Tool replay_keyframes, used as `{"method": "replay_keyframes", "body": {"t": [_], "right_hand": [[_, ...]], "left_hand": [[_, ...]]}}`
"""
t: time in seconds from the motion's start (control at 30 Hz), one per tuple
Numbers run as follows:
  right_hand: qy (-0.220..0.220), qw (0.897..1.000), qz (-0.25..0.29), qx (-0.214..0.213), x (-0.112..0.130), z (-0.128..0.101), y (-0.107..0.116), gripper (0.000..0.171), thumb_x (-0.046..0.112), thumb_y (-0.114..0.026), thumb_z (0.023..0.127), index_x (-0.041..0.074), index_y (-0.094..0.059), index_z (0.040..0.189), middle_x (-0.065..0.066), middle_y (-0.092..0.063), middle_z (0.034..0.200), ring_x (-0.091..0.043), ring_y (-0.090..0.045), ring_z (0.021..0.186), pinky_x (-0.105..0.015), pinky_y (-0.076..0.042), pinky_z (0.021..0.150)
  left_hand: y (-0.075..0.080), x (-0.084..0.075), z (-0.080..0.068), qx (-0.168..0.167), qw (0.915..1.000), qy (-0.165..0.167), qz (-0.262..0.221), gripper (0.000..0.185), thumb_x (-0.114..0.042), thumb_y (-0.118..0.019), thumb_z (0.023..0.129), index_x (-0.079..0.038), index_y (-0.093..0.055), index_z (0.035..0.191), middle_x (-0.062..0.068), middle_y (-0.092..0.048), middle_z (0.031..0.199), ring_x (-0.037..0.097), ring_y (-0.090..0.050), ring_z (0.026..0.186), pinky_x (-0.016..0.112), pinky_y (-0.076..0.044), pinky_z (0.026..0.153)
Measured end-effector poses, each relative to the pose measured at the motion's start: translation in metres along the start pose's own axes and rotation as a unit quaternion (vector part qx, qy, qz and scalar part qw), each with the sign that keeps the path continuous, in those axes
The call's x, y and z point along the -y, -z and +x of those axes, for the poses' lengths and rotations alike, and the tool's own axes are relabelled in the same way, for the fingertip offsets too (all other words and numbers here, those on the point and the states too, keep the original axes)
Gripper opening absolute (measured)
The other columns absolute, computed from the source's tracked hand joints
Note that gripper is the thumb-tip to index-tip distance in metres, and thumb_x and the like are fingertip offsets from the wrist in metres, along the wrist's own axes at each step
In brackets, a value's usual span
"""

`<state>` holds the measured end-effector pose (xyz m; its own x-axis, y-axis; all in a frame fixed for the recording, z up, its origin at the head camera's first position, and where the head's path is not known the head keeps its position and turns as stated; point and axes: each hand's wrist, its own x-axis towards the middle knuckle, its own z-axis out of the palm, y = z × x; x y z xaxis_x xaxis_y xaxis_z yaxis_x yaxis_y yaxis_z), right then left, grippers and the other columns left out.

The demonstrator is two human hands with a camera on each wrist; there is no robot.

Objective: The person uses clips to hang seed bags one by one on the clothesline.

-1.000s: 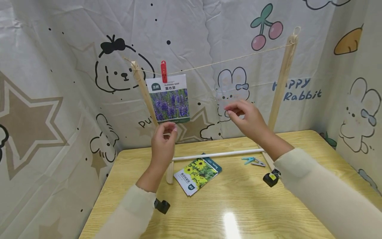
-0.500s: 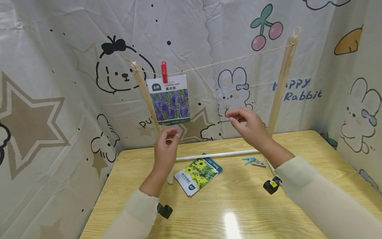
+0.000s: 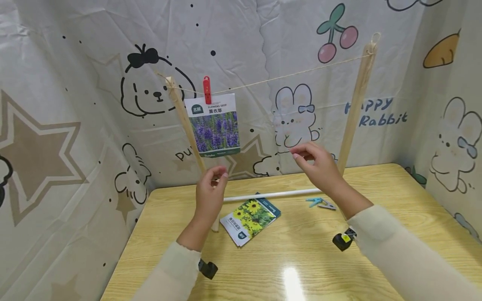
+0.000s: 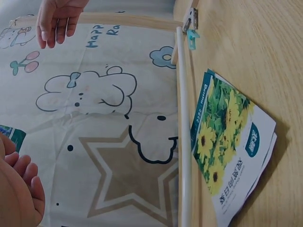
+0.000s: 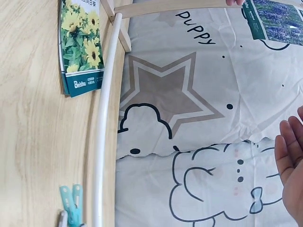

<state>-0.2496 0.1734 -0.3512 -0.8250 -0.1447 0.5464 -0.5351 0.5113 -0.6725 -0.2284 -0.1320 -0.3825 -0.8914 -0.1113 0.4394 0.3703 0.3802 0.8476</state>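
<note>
A seed packet with purple flowers (image 3: 214, 129) hangs from the string (image 3: 278, 78), held at its top edge by a red clothespin (image 3: 207, 90). Just below the packet's lower edge, my left hand (image 3: 211, 190) is raised with loosely bent fingers and nothing in them. My right hand (image 3: 318, 167) hovers further right, under the string, its fingers relaxed and also holding nothing. On the table lies a small stack of seed packets, the top one a yellow-flower packet (image 3: 248, 220). A blue clothespin (image 3: 314, 202) and a grey clothespin (image 3: 326, 205) lie close together toward the right.
Two wooden posts, the left post (image 3: 185, 121) and the right post (image 3: 355, 108), carry the string. A white rod (image 3: 271, 195) runs low between them, over the far edge of the packet stack. A printed cloth (image 3: 241, 37) hangs behind the wooden table (image 3: 263, 271).
Both hands have come down a little, the left hand dropping away from the hanging packet's bottom edge. The packet stays hanging under the red clothespin.
</note>
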Motion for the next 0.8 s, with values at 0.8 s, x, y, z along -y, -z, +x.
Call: {"method": "replay_keyframes", "body": {"t": [0.8], "right_hand": [[-0.017, 1.000, 0.004, 0.005, -0.031, -0.029, -0.008, 0.021, 0.021, -0.056, 0.104, 0.011, -0.070, 0.116, -0.005, -0.065, 0.112, 0.001, -0.056, 0.096, -0.009, -0.046, 0.086]], "left_hand": [[0.000, 0.032, -0.022, 0.024, 0.9979, 0.059, 0.013, 0.023, -0.015, -0.061, 0.100, -0.013, -0.068, 0.121, 0.001, -0.067, 0.121, 0.013, -0.059, 0.107, 0.028, -0.051, 0.088]]}}
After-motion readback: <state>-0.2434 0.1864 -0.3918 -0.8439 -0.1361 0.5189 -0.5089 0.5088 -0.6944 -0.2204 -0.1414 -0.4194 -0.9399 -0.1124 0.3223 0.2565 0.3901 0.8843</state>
